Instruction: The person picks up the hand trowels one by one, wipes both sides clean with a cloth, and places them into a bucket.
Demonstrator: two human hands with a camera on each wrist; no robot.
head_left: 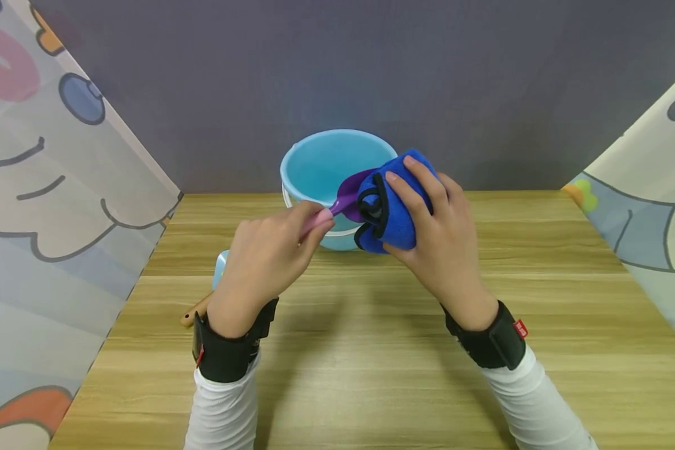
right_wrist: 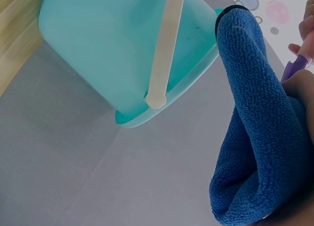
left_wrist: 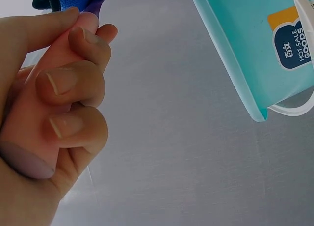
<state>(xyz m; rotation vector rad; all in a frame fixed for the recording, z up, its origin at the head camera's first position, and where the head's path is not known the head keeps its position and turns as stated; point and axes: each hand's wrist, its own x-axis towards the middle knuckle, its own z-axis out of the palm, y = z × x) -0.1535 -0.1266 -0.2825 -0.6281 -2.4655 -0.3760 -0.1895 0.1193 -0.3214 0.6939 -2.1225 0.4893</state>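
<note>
My left hand [head_left: 267, 259] grips the pink handle [left_wrist: 46, 93] of a toy shovel with its fingers wrapped round it. The shovel's purple blade [head_left: 350, 189] points to the right, partly covered by a blue cloth [head_left: 396, 209] with black edging. My right hand [head_left: 441, 234] holds this bunched cloth against the blade. Both hands are in front of a light blue bucket [head_left: 337, 140], and the shovel and cloth overlap its front rim in the head view. How much of the blade lies inside the cloth is hidden.
The bucket has a white handle [right_wrist: 166, 54] and stands on a wooden table [head_left: 360, 375] near the grey back wall [head_left: 371, 69]. Behind my left wrist lie a wooden handle [head_left: 195, 310] and a light blue piece [head_left: 220, 265], both partly hidden. Cartoon-printed panels [head_left: 45, 206] flank the table.
</note>
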